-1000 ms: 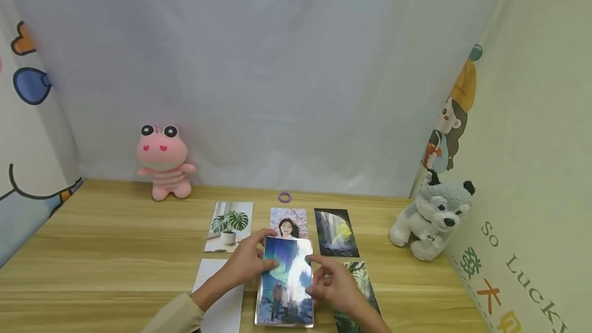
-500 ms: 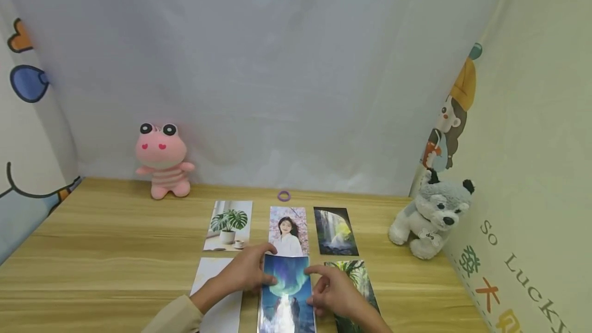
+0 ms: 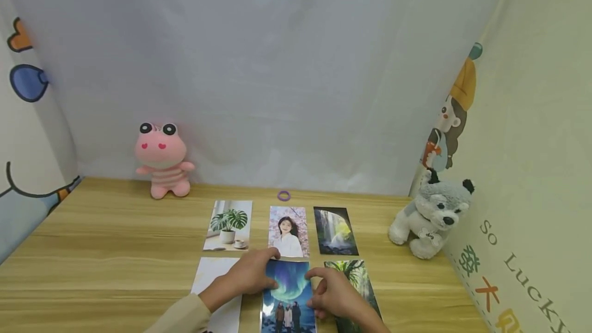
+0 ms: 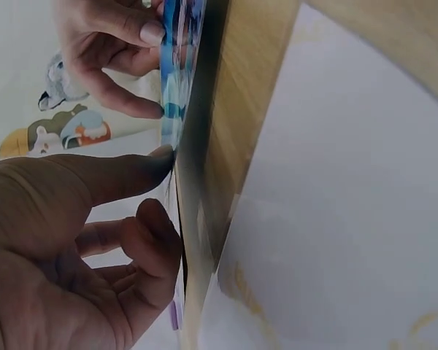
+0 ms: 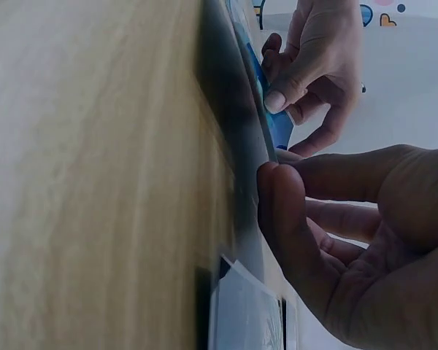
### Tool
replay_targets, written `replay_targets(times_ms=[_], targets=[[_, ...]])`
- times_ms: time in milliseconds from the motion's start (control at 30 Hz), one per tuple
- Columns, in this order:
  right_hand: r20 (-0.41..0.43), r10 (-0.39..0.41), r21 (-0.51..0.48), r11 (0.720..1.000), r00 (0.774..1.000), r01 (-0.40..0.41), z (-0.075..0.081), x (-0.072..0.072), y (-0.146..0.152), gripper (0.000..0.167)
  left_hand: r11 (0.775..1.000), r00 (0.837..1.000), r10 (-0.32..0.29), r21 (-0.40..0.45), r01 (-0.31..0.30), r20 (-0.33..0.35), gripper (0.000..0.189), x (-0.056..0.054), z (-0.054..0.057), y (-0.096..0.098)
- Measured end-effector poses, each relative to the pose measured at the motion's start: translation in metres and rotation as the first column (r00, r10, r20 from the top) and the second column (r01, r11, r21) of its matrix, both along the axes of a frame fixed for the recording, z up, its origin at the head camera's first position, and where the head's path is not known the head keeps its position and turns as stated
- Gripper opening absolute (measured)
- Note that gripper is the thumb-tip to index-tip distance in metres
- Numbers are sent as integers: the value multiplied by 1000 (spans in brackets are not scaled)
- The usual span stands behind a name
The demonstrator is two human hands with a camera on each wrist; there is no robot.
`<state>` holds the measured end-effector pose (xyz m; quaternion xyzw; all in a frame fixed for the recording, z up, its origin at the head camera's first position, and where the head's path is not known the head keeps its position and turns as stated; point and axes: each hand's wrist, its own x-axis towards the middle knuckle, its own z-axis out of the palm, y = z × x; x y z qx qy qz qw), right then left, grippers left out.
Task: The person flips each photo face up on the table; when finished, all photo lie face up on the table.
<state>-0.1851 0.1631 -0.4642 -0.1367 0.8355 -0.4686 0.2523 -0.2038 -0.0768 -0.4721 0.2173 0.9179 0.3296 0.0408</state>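
Observation:
A glossy photo (image 3: 288, 292), printed with green and purple northern lights over several standing figures, lies between my hands at the near middle of the table. My left hand (image 3: 250, 274) holds its left side, the thumb over the face and the index finger at the far left corner. Along its right edge my right hand (image 3: 336, 293) pinches it with thumb and fingers. In the left wrist view the photo (image 4: 171, 73) is seen nearly edge-on, raised over the wood. Just beyond it lies a portrait photo (image 3: 288, 233) of a person before pink blossoms.
Around it lie a potted-plant photo (image 3: 228, 225), a waterfall photo (image 3: 335, 231), a green forest photo (image 3: 365, 284) and a mostly white sheet (image 3: 217, 297). A purple ring (image 3: 284, 196), a pink plush toy (image 3: 162, 161) and a grey plush dog (image 3: 432, 215) sit farther back.
Both hands have drawn the northern lights photo nearer and flatter, below the portrait photo, which now shows whole. The glare on its face has shifted away from the figures.

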Motion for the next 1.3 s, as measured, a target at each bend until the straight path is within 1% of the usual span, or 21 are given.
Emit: replay_targets(times_ms=[100, 267, 400, 533, 767, 933, 1033, 1133, 1200, 1300], targets=[[2, 4, 30, 1000, 1000, -4, 2, -1, -1, 48, 1000, 1000, -3, -27, 2, -25, 48, 0, -1, 3], [11, 10, 74, 997, 1000, -11, 4, -3, -4, 46, 995, 999, 9, -95, -13, -45, 46, 0, 0, 7], [3, 13, 107, 994, 1000, -13, 4, -4, -5, 48, 991, 998, 16, -132, -24, -66, 46, 0, 0, 9], [-19, 24, 130, 991, 1000, -21, 4, -6, -6, 50, 987, 997, 25, -156, -36, -74, 48, 0, -1, 9], [-31, 41, 184, 982, 999, -35, 5, -9, -7, 48, 978, 996, 47, -198, -61, -74, 47, 1, 0, 9], [-94, 36, 219, 976, 995, -14, 6, -7, -8, 47, 977, 991, 51, -199, -74, -120, 44, 3, -1, 9], [-162, 29, 232, 973, 986, 9, 8, -7, -7, 43, 979, 989, 54, -190, -80, -139, 42, 4, -1, 9], [-223, 35, 236, 971, 974, 20, 12, -8, -5, 39, 978, 989, 76, -185, -99, -128, 42, 6, 0, 8], [-259, 41, 238, 971, 965, 23, 14, -10, -5, 37, 976, 989, 105, -180, -124, -108, 42, 7, 3, 4], [-303, 49, 245, 969, 952, 28, 19, -14, -4, 38, 976, 985, 154, -143, -164, -81, 39, 8, 8, -6]])
